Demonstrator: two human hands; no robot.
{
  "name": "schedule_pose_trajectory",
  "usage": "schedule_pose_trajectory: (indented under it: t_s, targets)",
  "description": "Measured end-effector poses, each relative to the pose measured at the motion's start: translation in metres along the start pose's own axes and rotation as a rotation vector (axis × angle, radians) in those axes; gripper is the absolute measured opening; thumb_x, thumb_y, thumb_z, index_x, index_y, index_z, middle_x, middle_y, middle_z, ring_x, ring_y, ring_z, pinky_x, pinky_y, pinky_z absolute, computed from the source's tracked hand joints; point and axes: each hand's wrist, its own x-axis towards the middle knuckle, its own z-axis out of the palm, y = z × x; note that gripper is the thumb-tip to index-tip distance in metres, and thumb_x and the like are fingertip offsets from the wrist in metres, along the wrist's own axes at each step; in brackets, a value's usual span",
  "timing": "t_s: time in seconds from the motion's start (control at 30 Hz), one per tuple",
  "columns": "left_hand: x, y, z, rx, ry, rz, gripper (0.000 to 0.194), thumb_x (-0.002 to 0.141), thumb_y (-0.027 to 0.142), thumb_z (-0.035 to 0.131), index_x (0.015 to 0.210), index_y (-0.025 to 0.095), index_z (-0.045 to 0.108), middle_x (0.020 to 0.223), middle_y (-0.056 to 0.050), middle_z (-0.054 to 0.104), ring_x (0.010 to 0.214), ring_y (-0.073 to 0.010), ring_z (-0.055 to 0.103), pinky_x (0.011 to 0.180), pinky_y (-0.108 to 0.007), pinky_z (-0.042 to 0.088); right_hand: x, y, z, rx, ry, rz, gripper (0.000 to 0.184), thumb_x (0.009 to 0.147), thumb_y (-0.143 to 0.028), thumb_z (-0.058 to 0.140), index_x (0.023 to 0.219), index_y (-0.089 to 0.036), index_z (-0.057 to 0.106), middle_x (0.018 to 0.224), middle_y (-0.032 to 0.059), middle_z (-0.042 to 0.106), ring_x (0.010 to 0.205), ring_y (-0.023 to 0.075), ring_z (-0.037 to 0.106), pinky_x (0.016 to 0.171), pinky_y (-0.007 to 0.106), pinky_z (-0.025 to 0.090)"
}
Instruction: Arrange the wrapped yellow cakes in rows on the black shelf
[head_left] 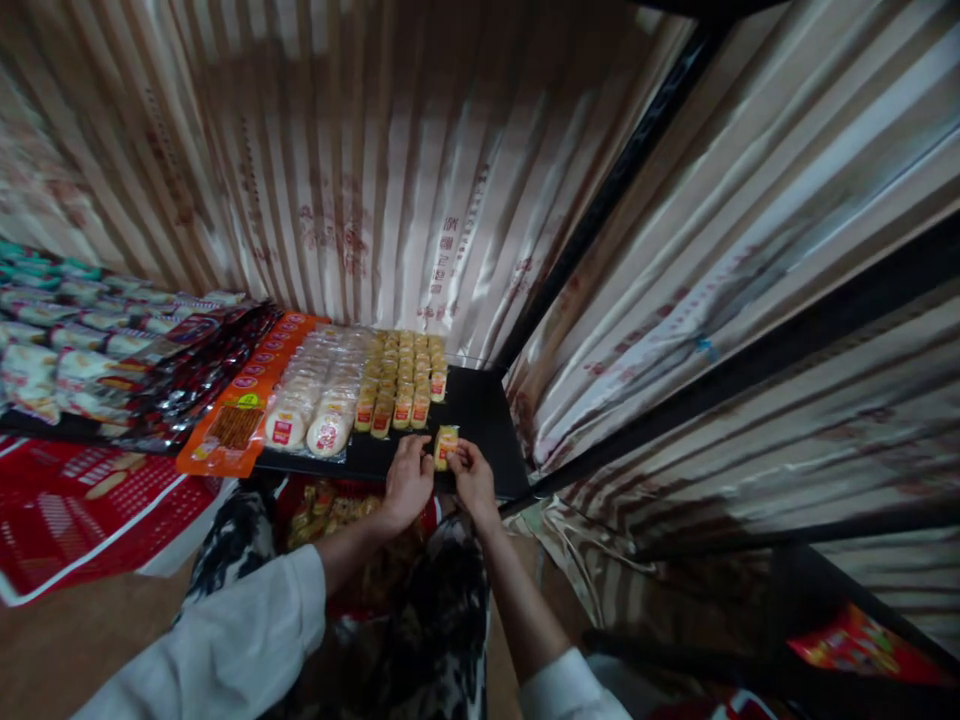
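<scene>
A small yellow wrapped snack cake point(446, 447) with a red label stands near the front edge of the black shelf point(486, 410). My right hand point(474, 480) pinches it from the right side. Close by on its left is my left hand point(409, 480), its fingers bent and thumb near the packet; whether it touches is hard to make out. Beyond my hands, rows of the same yellow packets point(403, 405) stand on the shelf, the right-hand row ending farther back. Beside them lie two rows of round white wrapped crackers point(328, 428).
An orange snack bag point(240, 425), dark shiny packets point(187, 375) and white packets point(90, 370) fill the shelf's left. Below, an open bag point(330, 505) holds more yellow packets. Black rack posts point(615, 180) slant at right before striped sheeting point(375, 200).
</scene>
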Motion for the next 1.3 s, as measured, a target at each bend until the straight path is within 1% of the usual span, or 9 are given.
schedule_pose_trajectory:
  t_s: [0.13, 0.23, 0.37, 0.57, 0.7, 0.9, 0.97, 1.1, 1.3]
  targets:
    - [0.012, 0.005, 0.018, -0.053, -0.071, 0.005, 0.034, 0.087, 0.018, 0.037, 0.114, 0.018, 0.057, 0.127, -0.007, 0.053, 0.121, -0.0158, 0.047, 0.108, -0.03, 0.033, 0.033, 0.005, 0.004, -0.073, 0.076, -0.018, 0.03, 0.071, -0.031, 0.056, 0.097, -0.018, 0.06, 0.089, 0.0053, 0.068, 0.08, 0.0166, 0.063, 0.079, 0.032, 0.05]
    - [0.027, 0.005, 0.034, -0.154, -0.124, -0.056, 0.038, 0.09, 0.022, 0.034, 0.121, 0.015, 0.054, 0.138, -0.008, 0.046, 0.13, -0.0157, 0.039, 0.113, -0.03, 0.025, 0.056, 0.006, 0.01, -0.141, 0.092, -0.026, 0.03, 0.072, -0.03, 0.054, 0.099, -0.017, 0.06, 0.092, 0.0063, 0.068, 0.08, 0.0164, 0.063, 0.079, 0.031, 0.05]
    - [0.047, 0.0, 0.052, -0.302, -0.153, -0.131, 0.044, 0.092, 0.03, 0.032, 0.132, 0.016, 0.045, 0.145, -0.008, 0.039, 0.134, -0.0171, 0.034, 0.111, -0.032, 0.03, 0.082, 0.008, 0.02, -0.23, 0.117, -0.055, 0.029, 0.074, -0.027, 0.053, 0.1, -0.017, 0.061, 0.093, 0.0055, 0.067, 0.081, 0.0155, 0.063, 0.08, 0.03, 0.048]
    - [0.068, -0.012, 0.07, -0.52, -0.109, -0.205, 0.054, 0.09, 0.043, 0.038, 0.14, 0.023, 0.034, 0.15, -0.005, 0.03, 0.138, -0.0196, 0.026, 0.11, -0.034, 0.033, 0.11, 0.009, 0.031, -0.35, 0.073, -0.059, 0.031, 0.076, -0.029, 0.053, 0.104, -0.018, 0.061, 0.097, 0.0053, 0.066, 0.085, 0.0164, 0.062, 0.081, 0.029, 0.048]
    - [0.074, -0.02, 0.077, -0.63, -0.106, -0.221, 0.056, 0.09, 0.044, 0.038, 0.141, 0.023, 0.031, 0.153, -0.005, 0.023, 0.14, -0.0197, 0.022, 0.112, -0.035, 0.029, 0.118, 0.011, 0.036, -0.436, 0.044, -0.053, 0.031, 0.077, -0.028, 0.052, 0.105, -0.018, 0.061, 0.097, 0.0058, 0.066, 0.088, 0.0176, 0.061, 0.081, 0.03, 0.047]
    - [0.077, -0.022, 0.078, -0.596, -0.094, -0.22, 0.055, 0.091, 0.033, 0.037, 0.141, 0.014, 0.031, 0.152, -0.009, 0.023, 0.141, -0.0174, 0.018, 0.117, -0.033, 0.015, 0.119, 0.016, 0.042, -0.406, 0.038, -0.061, 0.036, 0.08, -0.03, 0.049, 0.112, -0.014, 0.058, 0.104, 0.0094, 0.065, 0.094, 0.0186, 0.06, 0.086, 0.031, 0.046]
    - [0.077, -0.022, 0.077, -0.595, -0.088, -0.21, 0.054, 0.091, 0.032, 0.036, 0.141, 0.013, 0.032, 0.151, -0.009, 0.025, 0.14, -0.0173, 0.02, 0.117, -0.033, 0.015, 0.118, 0.016, 0.043, -0.411, 0.05, -0.059, 0.04, 0.08, -0.03, 0.048, 0.115, -0.013, 0.057, 0.107, 0.0105, 0.064, 0.096, 0.0193, 0.059, 0.088, 0.032, 0.045]
    - [0.078, -0.024, 0.078, -0.616, -0.045, -0.208, 0.051, 0.09, 0.034, 0.039, 0.138, 0.017, 0.039, 0.15, -0.007, 0.03, 0.14, -0.0184, 0.022, 0.117, -0.034, 0.015, 0.112, 0.012, 0.043, -0.492, 0.104, -0.069, 0.045, 0.081, -0.037, 0.049, 0.119, -0.014, 0.057, 0.111, 0.0119, 0.062, 0.103, 0.0223, 0.056, 0.091, 0.035, 0.044]
    - [0.083, -0.025, 0.079, -0.671, -0.032, -0.249, 0.05, 0.089, 0.032, 0.043, 0.136, 0.018, 0.043, 0.146, -0.006, 0.038, 0.139, -0.0203, 0.024, 0.116, -0.033, 0.018, 0.107, 0.012, 0.047, -0.446, 0.107, -0.036, 0.045, 0.082, -0.04, 0.045, 0.116, -0.014, 0.059, 0.109, 0.0117, 0.062, 0.093, 0.02, 0.06, 0.084, 0.032, 0.047]
